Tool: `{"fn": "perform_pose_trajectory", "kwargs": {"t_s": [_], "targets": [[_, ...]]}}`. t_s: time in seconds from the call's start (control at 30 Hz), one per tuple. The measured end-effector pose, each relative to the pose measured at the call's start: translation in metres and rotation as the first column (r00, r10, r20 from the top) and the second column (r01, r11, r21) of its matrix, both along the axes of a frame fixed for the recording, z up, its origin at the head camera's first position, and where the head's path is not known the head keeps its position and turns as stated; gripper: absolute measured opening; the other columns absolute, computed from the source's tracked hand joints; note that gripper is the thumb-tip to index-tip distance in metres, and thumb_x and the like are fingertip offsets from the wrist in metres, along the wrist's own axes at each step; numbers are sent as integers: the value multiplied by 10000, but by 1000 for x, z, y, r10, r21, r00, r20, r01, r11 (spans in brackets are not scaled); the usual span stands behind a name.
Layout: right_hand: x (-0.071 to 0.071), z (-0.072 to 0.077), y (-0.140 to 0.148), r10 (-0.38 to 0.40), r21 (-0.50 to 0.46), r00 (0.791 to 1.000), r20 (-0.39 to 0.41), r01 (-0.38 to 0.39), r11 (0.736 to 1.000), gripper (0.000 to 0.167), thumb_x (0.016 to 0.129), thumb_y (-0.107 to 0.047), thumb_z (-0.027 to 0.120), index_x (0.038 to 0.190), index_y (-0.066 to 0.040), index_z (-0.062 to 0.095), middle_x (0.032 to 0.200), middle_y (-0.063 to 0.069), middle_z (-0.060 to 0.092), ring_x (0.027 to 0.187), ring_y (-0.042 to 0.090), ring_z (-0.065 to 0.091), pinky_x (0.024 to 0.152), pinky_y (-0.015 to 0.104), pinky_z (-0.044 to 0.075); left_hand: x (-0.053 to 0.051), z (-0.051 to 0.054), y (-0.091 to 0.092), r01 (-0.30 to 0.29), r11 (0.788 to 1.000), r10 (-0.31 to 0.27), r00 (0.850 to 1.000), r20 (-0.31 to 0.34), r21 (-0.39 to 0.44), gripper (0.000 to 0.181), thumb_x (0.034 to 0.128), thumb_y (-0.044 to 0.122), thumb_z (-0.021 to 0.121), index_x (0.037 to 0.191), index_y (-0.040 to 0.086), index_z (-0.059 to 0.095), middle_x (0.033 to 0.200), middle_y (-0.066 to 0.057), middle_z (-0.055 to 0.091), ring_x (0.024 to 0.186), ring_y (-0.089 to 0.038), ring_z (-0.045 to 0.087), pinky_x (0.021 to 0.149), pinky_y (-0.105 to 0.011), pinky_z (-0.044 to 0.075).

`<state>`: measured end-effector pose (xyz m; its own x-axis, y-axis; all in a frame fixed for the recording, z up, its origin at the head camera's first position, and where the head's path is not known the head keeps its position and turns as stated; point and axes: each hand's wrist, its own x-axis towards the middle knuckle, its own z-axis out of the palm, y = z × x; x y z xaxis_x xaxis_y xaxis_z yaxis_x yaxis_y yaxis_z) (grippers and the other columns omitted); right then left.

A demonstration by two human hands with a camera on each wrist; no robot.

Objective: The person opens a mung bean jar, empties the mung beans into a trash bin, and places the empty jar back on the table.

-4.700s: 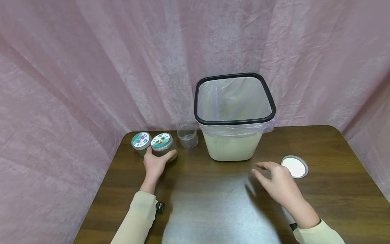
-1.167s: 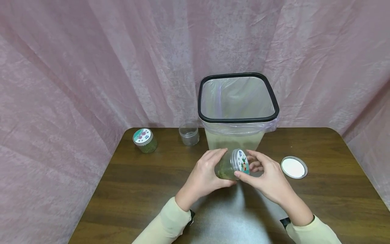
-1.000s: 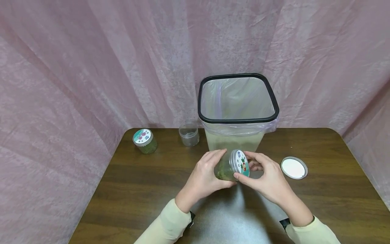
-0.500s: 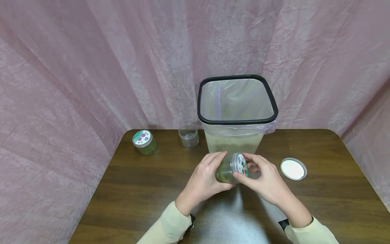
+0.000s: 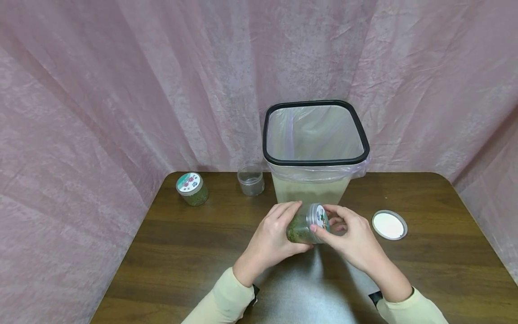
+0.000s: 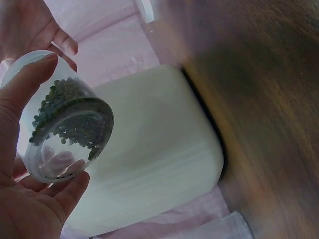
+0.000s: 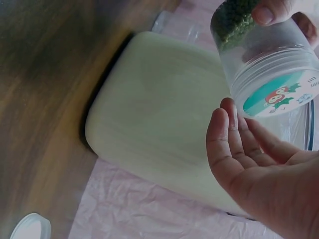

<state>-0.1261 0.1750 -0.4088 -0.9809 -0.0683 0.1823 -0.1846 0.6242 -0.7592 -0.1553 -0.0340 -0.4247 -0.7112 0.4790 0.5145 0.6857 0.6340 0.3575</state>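
A clear plastic jar [image 5: 299, 227] with green granules inside is tilted on its side in front of the bin, its lid end toward the right. My left hand [image 5: 269, 236] grips the jar's body, thumb on the near side and fingers on the far side. With thumb and fingertips, my right hand [image 5: 358, 238] pinches the rim of the lid [image 5: 322, 218], which bears a green-and-white picture label. The right wrist view shows the fingertips of the right hand [image 7: 264, 174] at the lid's edge; its thumb is hidden there. In the left wrist view the granules [image 6: 75, 117] lie along the jar's wall.
Behind the hands stands a cream bin [image 5: 309, 189] with a black rim and clear bag liner. Left of it are an uncovered clear jar [image 5: 252, 182] and a lidded jar [image 5: 197, 194] of green granules. A loose round lid [image 5: 390, 225] lies on the wooden table [image 5: 182, 252] at right.
The left hand has taken the jar from the back left to the middle, and the right hand has come onto its lid. Lately the lid's label has turned further sideways.
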Motion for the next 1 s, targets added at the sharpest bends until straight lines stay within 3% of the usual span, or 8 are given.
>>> {"fn": "perform_pose_trajectory", "kwargs": {"t_s": [0.2, 0.4, 0.53, 0.73, 0.9, 1.0], "targets": [[0, -3, 0, 47, 17, 996, -78, -46, 999, 683, 761, -475, 723, 1334, -187, 489, 1105, -87, 588, 920, 95, 614, 799, 341, 535, 0, -1, -1, -6, 1000, 6, 1000, 3, -10, 885, 596, 467, 824, 1338, 114, 496, 1305, 32, 531, 1209, -78, 472, 1030, -221, 411], [-2, -4, 0, -1, -8, 999, -32, 1, 1000, 627, 777, -514, 689, 1265, -148, 545, 1060, -66, 618, 883, 83, 613, 751, 303, 541, 0, -2, -1, -7, 1000, 7, 1000, 7, -1, 889, 595, 473, 823, 1341, 120, 494, 1305, 38, 529, 1209, -71, 468, 1030, -220, 411], [0, -5, 0, 24, 2, 999, -36, -24, 1000, 596, 768, -508, 701, 1248, -187, 553, 1017, -83, 600, 863, 80, 613, 752, 301, 545, 0, -2, -1, -7, 1000, 7, 1000, 5, -8, 897, 588, 472, 828, 1342, 121, 493, 1304, 40, 528, 1203, -71, 471, 1026, -217, 413], [0, -6, 0, 78, 25, 991, -108, -76, 997, 695, 757, -421, 743, 1344, -165, 472, 1159, -82, 542, 974, 84, 570, 814, 325, 528, -1, -2, -1, -5, 1000, 5, 1000, 0, -20, 898, 586, 466, 831, 1341, 119, 492, 1302, 41, 527, 1195, -74, 475, 1011, -224, 430], [-2, -2, -1, 8, 26, 999, -50, -7, 1000, 656, 776, -522, 686, 1283, -137, 527, 1090, -56, 583, 903, 114, 618, 785, 348, 535, -1, 0, -1, -10, 1000, 10, 1000, 0, -13, 883, 597, 468, 823, 1340, 123, 494, 1306, 39, 526, 1205, -76, 471, 1015, -233, 429], [-1, -1, -1, 12, 37, 1000, -25, -11, 999, 621, 770, -526, 689, 1243, -146, 553, 1046, -57, 593, 875, 127, 623, 770, 346, 535, -1, 0, -1, -7, 1000, 6, 1000, -3, -16, 890, 591, 462, 829, 1341, 119, 492, 1303, 36, 528, 1200, -80, 475, 1013, -235, 431]]}}
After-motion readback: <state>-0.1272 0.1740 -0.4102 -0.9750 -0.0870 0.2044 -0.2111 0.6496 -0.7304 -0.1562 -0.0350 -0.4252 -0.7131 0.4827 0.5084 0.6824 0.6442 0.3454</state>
